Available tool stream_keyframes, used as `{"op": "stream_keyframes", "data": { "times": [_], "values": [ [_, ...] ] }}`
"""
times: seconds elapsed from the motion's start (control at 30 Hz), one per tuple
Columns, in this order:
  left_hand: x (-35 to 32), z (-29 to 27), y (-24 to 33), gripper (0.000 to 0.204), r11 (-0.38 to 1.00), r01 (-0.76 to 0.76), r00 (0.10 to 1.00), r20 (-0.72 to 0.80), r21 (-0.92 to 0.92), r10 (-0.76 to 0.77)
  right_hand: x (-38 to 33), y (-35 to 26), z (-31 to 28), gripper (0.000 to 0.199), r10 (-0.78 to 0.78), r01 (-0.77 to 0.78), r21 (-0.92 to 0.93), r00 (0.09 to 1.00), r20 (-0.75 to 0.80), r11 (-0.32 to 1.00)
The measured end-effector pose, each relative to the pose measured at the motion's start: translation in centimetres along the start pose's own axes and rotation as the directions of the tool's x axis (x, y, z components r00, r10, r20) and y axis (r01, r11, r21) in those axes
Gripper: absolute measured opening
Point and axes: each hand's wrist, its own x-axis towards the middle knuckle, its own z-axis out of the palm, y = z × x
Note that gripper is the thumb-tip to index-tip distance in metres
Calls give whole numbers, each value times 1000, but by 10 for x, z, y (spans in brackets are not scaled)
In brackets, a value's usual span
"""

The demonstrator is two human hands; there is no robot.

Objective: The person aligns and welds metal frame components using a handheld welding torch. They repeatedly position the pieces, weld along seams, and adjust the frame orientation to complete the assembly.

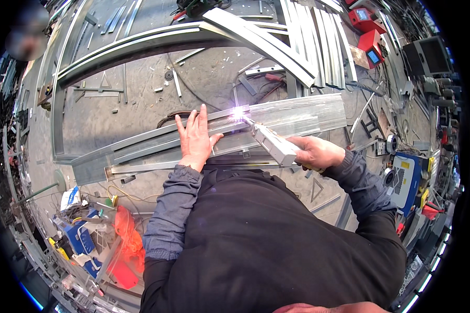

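A long metal panel with lengthwise metal strips lies crosswise in front of me. My left hand rests on it with spread fingers, pressing on the strips left of a bright spark. In my right hand is a pale grey handheld welding torch, gripped by its rear end. Its narrow metal nozzle points up and left at the strip's edge. A white-violet glare at the nozzle tip hides the exact contact spot.
A large steel frame lies beyond the panel. Long metal profiles are stacked far right, near red machines with screens. Blue-and-white machines stand right and lower left, the latter beside an orange plastic bag. Cables and offcuts litter the floor.
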Motion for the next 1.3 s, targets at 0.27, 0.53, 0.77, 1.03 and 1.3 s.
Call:
{"op": "stream_keyframes", "data": {
  "times": [0.27,0.53,0.77,1.03,1.3],
  "values": [
    [0,-1,0,125,1000,-1,1000,9,0,1,-2,0,-2,61,-9,9,31,1000,14,999],
    [-1,-2,1,124,1000,-2,1000,7,8,2,-4,2,-3,64,-21,21,24,1000,11,1000],
    [-1,-2,1,122,1000,2,1000,13,2,-2,-4,3,-3,63,-19,18,21,1000,13,1000],
    [0,-1,2,120,1000,9,1000,14,18,-10,-4,8,-6,68,-43,43,-32,999,5,999],
    [-1,-1,1,114,1000,7,1000,8,0,-7,-5,7,-7,69,-40,41,-28,999,11,999]
  ]
}}
